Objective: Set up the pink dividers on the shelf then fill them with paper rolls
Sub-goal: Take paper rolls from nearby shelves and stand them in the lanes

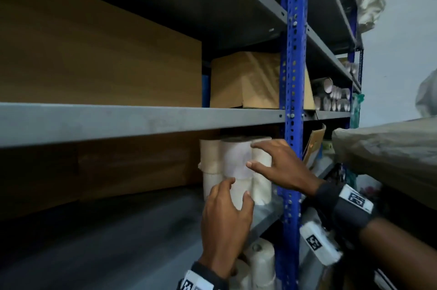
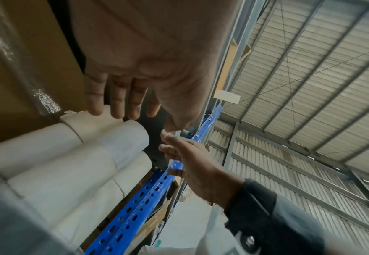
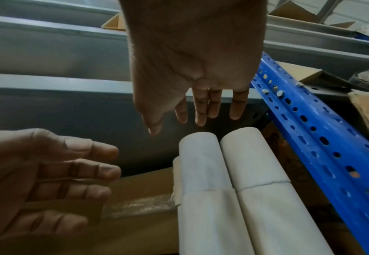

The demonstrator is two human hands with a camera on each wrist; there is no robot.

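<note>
1. The paper rolls (image 1: 236, 169) are seen just below the centre of the head view, stacked upright in two tiers on the grey shelf (image 1: 142, 237), close against the blue perforated upright (image 1: 292, 100) and beside a large brown carton (image 1: 132, 166).
2. No pink dividers can be made out in any view; whether they have been set up elsewhere cannot be told.
3. The left hand (image 1: 227, 216) is held open before the lower tier, fingers spread and loosely bent, with nothing gripped; in the wrist views a gap is seen between its fingers (image 2: 118, 101) and the rolls.
4. The right hand (image 1: 281, 166) is likewise open, fingers extended toward the upper tier; from the head view contact cannot be told, but the right wrist view shows its fingers (image 3: 200, 110) clear of the roll tops.
5. The step in hand is judged to be the rolls stage: either a stack being steadied or one about to be taken.
6. Next, a closing of both hands round one column would be called for, with the joint between tiers supported so the upper roll is not toppled.
</note>
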